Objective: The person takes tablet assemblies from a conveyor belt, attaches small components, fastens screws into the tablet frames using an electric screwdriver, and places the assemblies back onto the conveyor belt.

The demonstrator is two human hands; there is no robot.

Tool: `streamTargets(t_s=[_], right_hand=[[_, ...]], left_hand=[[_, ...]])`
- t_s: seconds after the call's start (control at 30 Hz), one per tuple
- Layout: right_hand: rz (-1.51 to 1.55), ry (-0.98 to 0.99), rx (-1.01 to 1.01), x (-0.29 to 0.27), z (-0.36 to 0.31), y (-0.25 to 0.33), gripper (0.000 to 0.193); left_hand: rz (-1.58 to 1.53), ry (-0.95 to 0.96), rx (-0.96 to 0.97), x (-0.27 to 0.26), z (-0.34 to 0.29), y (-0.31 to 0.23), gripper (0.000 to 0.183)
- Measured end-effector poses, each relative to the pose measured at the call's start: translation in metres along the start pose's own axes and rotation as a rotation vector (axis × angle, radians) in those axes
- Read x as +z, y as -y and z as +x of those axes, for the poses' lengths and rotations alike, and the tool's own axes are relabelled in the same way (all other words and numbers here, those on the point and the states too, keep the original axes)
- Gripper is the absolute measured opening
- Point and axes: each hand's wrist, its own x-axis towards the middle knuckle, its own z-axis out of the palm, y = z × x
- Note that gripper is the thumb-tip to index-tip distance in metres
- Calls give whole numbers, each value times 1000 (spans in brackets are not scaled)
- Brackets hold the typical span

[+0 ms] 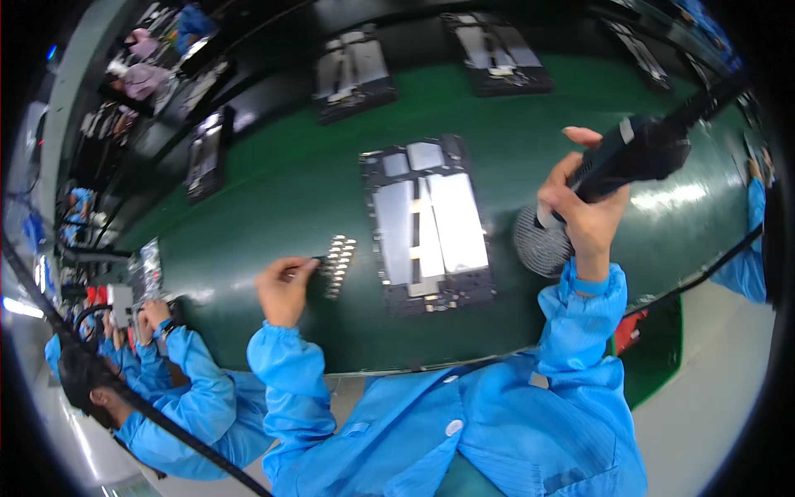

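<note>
A flat, tablet-like device [432, 228] with its inside exposed lies on the green bench in front of me: a dark frame, silver panels and a bright panel. My left hand [283, 290] is to its left, thumb and fingers pinched at the edge of a strip of small metallic pieces [339, 267]. My right hand [586, 217] wraps round a black corded handheld tool [633, 153], tilted, its exact kind unclear. Below the tool's lower end is a round grey ribbed disc [542, 242], partly covered by that hand.
More opened devices [354, 73] [498, 54] stand along the dark far side of the bench [273, 178]. A co-worker [178, 398] in blue sits at the left. Black cables cross the lower left and right. A green bin [658, 352] stands below the bench's right edge.
</note>
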Motion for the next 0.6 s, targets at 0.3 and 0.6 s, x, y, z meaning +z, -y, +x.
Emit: streamTargets(t_s=[0.3,0.6], right_hand=[[33,-87,-64,-39,8,-24,26],[-27,-89,-50,-32,8,-36,23]], left_hand=[[-572,-98,356,105,0,-46,7],[-266,0,518,141,-26,-83,11]])
